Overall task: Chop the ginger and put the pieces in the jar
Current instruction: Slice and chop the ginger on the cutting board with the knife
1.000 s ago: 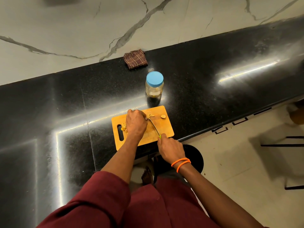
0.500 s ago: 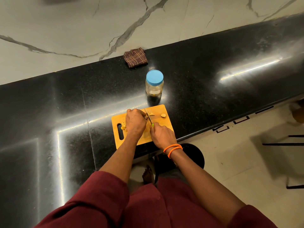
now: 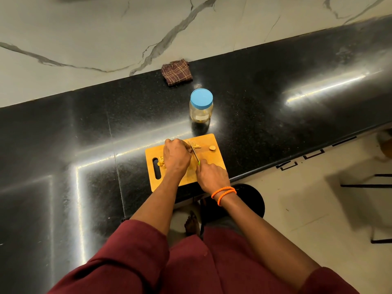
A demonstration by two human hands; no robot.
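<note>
Nearest to the camera, the right hand (image 3: 212,174) was seen closed around the green handle of a small knife (image 3: 194,153), with an orange wristband (image 3: 223,193) just behind it. Compared with one second before, this hand had been pushed forward onto the wooden cutting board (image 3: 209,161), so that the blade was brought up beside the left hand (image 3: 176,157); in the last half second almost nothing was changed, which suggests that a cut was being pressed. The left hand was curled over the ginger, which was mostly hidden under it. Some cut pieces (image 3: 196,145) were lying just beyond the blade, a round slice (image 3: 212,148) near the far right corner, and more bits (image 3: 161,161) beside the handle slot of the board. Farther away, the jar (image 3: 201,106) was standing with its blue lid (image 3: 201,98) on, so it must be opened before any pieces are put in. A folded checked cloth (image 3: 176,71) was lying against the marble wall (image 3: 84,28).
</note>
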